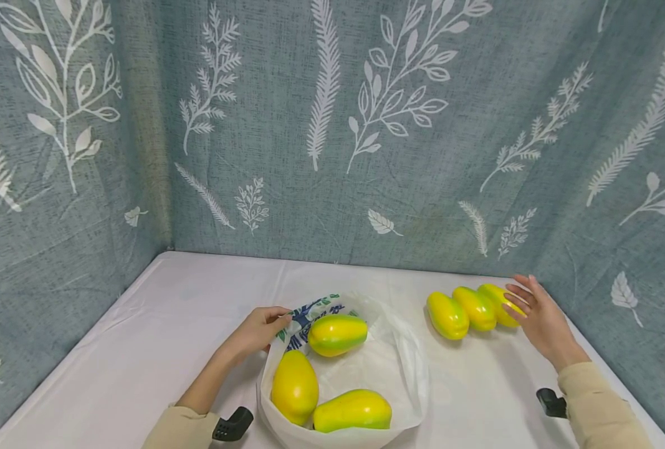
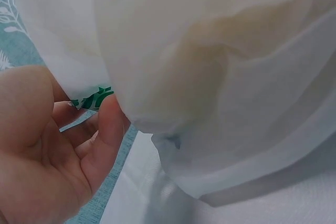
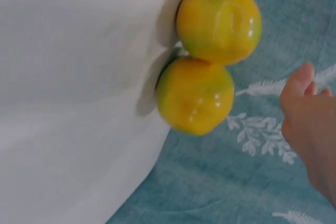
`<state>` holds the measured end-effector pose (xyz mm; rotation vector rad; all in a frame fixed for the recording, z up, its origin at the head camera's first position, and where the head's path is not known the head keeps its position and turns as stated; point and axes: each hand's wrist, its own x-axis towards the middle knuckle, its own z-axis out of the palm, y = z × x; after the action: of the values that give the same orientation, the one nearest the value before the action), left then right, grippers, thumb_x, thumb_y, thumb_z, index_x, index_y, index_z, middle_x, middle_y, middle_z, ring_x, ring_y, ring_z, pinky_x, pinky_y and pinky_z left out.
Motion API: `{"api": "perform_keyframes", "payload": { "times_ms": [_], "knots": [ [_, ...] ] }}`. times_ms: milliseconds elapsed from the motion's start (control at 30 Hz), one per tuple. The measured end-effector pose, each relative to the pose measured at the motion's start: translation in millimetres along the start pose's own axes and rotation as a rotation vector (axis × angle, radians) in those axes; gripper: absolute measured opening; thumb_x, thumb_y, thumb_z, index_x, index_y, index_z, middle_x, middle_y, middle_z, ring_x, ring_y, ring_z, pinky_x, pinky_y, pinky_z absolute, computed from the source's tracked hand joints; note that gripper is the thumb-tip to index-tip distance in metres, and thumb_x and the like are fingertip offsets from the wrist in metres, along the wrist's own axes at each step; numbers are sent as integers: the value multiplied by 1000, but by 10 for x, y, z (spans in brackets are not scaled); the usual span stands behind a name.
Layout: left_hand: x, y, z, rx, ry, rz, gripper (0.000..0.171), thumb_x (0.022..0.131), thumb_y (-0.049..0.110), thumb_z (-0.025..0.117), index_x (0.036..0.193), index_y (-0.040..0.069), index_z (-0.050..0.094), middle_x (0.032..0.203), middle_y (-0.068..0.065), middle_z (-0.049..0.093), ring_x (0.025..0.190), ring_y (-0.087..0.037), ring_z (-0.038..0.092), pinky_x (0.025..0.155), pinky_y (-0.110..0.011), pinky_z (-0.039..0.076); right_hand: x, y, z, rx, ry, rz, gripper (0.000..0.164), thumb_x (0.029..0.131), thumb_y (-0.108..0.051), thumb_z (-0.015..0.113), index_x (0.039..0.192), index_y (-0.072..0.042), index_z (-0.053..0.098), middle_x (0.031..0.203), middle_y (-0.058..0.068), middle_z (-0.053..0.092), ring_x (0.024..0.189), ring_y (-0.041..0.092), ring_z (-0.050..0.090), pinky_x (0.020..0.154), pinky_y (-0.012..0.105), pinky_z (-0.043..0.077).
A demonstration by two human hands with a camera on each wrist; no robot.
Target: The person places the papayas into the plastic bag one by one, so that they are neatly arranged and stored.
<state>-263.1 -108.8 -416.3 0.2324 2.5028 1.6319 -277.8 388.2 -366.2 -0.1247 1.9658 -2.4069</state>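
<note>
A white plastic bag (image 1: 411, 374) with blue and green print stands wide-mouthed on the table, with three yellow-green papayas inside: one at the back (image 1: 338, 335), one at the left (image 1: 295, 386) and one at the front (image 1: 353, 411). My left hand (image 1: 259, 333) pinches the bag's rim at its left side, thumb and fingers on the printed edge (image 2: 94, 98). To the right of the bag, three more papayas (image 1: 447, 315) lie side by side. Over the rightmost papaya (image 1: 499, 302) is my right hand (image 1: 548, 324), fingers extended and holding nothing; in the right wrist view it appears apart from the fruit.
A white cloth covers the table (image 1: 197, 299). Grey-green curtains (image 1: 287, 206) with white leaf patterns hang along the back and both sides. Black devices (image 1: 233, 424) are worn at both wrists below beige sleeves (image 1: 601, 405).
</note>
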Motion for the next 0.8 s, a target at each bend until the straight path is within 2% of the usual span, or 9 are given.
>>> {"api": "perform_keyframes", "payload": {
  "times_ms": [67,167,233,300,367,433,533,600,800],
  "knots": [
    [0,-4,0,0,2,-1,35,100,17,49,128,-3,56,96,-10,64,70,-17,62,59,-33,54,1,-9,-41,-8,95,-3,34,98,-47,44,123,-24,41,116,-5,43,104,8,45,84,19,45],
    [1,-7,0,3,6,-2,35,100,18,50,128,-3,56,98,-10,64,71,-17,62,59,-33,54,1,-13,-112,-32,204,-1,36,95,-50,46,122,-26,42,117,-5,40,102,7,44,87,20,44],
    [3,-8,-2,5,7,-1,35,100,17,50,128,-3,56,97,-10,65,70,-17,62,59,-33,54,3,-5,-167,-53,260,4,46,94,-51,46,132,-25,38,117,-6,38,101,5,43,97,24,38],
    [6,-6,-2,6,7,0,35,100,17,50,128,-3,55,98,-10,65,70,-17,62,58,-33,54,8,3,-224,-57,327,31,61,94,-52,46,144,-23,29,119,-7,37,102,5,40,106,28,29],
    [10,-6,-2,6,4,1,36,100,17,50,129,-4,55,98,-10,65,69,-17,62,58,-33,53,16,14,-279,-65,385,67,74,93,-54,45,152,-20,16,129,-5,34,113,10,37,111,31,21],
    [15,-6,0,7,4,2,36,100,16,50,129,-4,55,98,-10,65,68,-17,62,57,-33,53,29,25,-320,-81,452,117,82,93,-55,45,154,-18,4,143,0,26,127,17,29,113,34,14],
    [21,-10,2,8,2,3,36,100,16,49,129,-4,54,97,-10,65,67,-17,61,57,-33,53,40,39,-385,-105,484,175,87,91,-59,44,154,-21,-3,157,2,5,140,22,5,114,36,9],
    [23,-12,2,8,5,1,36,100,16,50,129,-4,54,98,-11,65,66,-17,61,57,-33,53,50,52,-428,-120,483,199,91,89,-61,45,153,-22,-7,158,2,-6,142,25,-3,114,39,7],
    [23,-17,5,9,7,1,36,100,16,49,129,-5,54,98,-11,64,66,-17,61,57,-33,53,90,136,-523,-197,458,260,97,86,-66,43,152,-19,-11,157,9,-16,142,33,-8,112,47,12]
  ]
}}
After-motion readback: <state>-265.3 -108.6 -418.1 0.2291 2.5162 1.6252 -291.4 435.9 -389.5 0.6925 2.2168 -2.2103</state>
